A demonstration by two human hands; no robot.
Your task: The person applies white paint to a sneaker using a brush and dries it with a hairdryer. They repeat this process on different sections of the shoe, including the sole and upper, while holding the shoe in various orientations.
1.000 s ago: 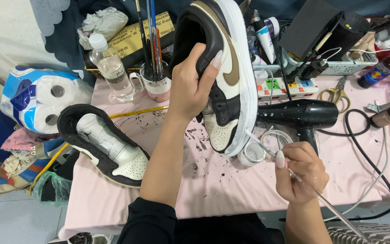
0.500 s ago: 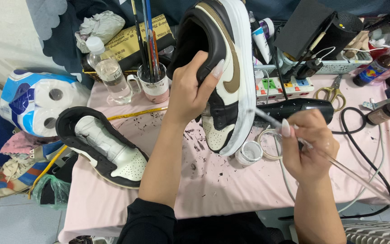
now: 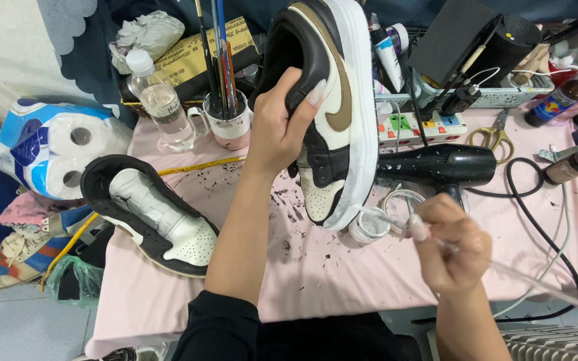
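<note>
While the sneaker [image 3: 332,113] is held up on its side over the middle of the bench [image 3: 342,281], toe down and white sole to the right, its collar is gripped by the left hand [image 3: 277,127], fingers curled shut around the dark heel. A thin clear-handled brush [image 3: 436,241] is pinched in the right hand [image 3: 453,251], fingers closed narrow on it, tip just beside the toe edge of the sole; blurred, so contact can't be told. A small white jar [image 3: 369,227] is seen near the tip. A 2nd shoe [image 3: 152,214] is laid at the bench's left edge. A black hairdryer [image 3: 446,164] is set toward the right, w/ a mug of brushes [image 3: 225,124] near the back edge.
</note>
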